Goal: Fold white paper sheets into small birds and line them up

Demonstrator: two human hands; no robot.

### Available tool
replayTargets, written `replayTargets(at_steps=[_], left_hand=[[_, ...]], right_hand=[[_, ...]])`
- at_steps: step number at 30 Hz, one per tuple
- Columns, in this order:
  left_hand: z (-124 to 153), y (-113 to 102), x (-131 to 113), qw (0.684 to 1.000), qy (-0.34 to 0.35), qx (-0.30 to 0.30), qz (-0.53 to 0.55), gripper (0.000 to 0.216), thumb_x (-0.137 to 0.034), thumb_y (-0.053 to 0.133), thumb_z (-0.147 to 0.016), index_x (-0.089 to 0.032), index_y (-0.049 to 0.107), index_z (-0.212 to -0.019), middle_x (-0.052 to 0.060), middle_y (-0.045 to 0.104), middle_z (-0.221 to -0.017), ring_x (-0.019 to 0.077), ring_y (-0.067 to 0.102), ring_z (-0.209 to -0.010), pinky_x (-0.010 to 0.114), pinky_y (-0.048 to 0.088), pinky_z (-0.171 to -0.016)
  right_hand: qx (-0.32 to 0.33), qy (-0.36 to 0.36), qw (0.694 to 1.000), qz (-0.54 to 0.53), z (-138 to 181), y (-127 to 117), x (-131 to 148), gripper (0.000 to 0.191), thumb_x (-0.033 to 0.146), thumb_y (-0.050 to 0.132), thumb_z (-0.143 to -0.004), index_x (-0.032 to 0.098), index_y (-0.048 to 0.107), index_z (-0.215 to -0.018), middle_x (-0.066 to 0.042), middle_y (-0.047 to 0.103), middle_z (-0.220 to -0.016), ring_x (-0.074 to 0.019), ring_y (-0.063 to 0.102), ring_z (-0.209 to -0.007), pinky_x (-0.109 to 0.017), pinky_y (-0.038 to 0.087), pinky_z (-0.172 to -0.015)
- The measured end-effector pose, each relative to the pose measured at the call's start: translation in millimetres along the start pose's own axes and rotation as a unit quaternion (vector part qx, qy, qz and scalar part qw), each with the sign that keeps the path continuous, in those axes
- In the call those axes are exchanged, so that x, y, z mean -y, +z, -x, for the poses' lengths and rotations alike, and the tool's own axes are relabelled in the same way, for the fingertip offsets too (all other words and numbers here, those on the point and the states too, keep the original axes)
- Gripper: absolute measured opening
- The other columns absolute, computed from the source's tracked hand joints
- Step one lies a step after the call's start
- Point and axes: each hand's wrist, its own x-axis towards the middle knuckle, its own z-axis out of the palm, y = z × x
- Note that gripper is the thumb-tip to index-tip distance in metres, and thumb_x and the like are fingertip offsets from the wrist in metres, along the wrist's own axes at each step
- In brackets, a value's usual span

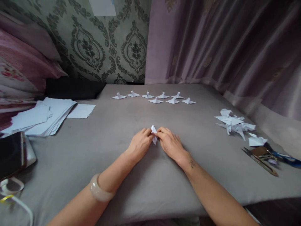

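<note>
A small piece of folded white paper [154, 140], slim and diamond-shaped, lies on the grey cloth in the middle of the table. My left hand [141, 140] pinches its left edge, fingers closed. From the other side my right hand [169, 142] grips the right edge, its thumb and finger pressed against the paper. The fingertips partly cover the folds. Beyond my hands, several white folded paper figures [155, 100] with spread flat sides stand in two loose rows.
Stacked white paper sheets [50, 117] lie on the left, near a dark-screened device [13, 153] and a white cable [22, 204]. At right are a heap of folded paper pieces [235, 122], tweezers [261, 161] and a blue-handled tool [285, 158]. A purple curtain [188, 40] hangs behind.
</note>
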Motion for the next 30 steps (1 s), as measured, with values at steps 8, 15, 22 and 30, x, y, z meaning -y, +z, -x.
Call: replayTargets(at_steps=[8,15,22,30], left_hand=[[6,-6,-10,0.998,-0.038,0.044,-0.029,0.027,-0.003,0.040,-0.082,-0.014,0.064,-0.089,0.013,0.059,-0.098,0.0253,0.050,-0.092,0.033,0.046,-0.077],[10,2,5,0.999,-0.051,-0.008,0.015,0.033,0.000,0.039,-0.076,-0.016,0.067,-0.087,0.012,0.061,-0.102,0.0238,0.053,-0.094,0.032,0.047,-0.078],[2,0,21,0.945,-0.188,-0.112,0.244,0.031,-0.007,0.041,-0.073,-0.017,0.069,-0.082,0.006,0.064,-0.096,0.0167,0.060,-0.081,0.028,0.047,-0.079],[-2,3,14,0.928,-0.204,-0.102,0.294,0.024,-0.030,0.058,-0.071,-0.014,0.067,-0.087,0.008,0.060,-0.096,0.0209,0.056,-0.088,0.032,0.045,-0.080]], right_hand=[[0.039,-0.002,0.993,0.114,6,-8,18,0.029,0.006,0.038,-0.089,0.020,0.060,-0.102,-0.010,0.060,-0.103,-0.0213,0.052,-0.095,-0.031,0.039,-0.072],[0.028,0.018,0.996,0.078,7,-7,9,0.032,0.005,0.037,-0.087,0.019,0.064,-0.097,-0.009,0.061,-0.104,-0.0210,0.054,-0.096,-0.030,0.040,-0.070],[-0.032,0.100,0.988,-0.112,-6,-3,-15,0.031,0.010,0.043,-0.081,0.021,0.069,-0.094,-0.003,0.067,-0.096,-0.0134,0.060,-0.082,-0.023,0.042,-0.076],[-0.052,0.117,0.980,-0.150,-7,7,-13,0.022,0.020,0.048,-0.081,0.021,0.069,-0.088,-0.005,0.066,-0.088,-0.0147,0.060,-0.074,-0.025,0.043,-0.069]])
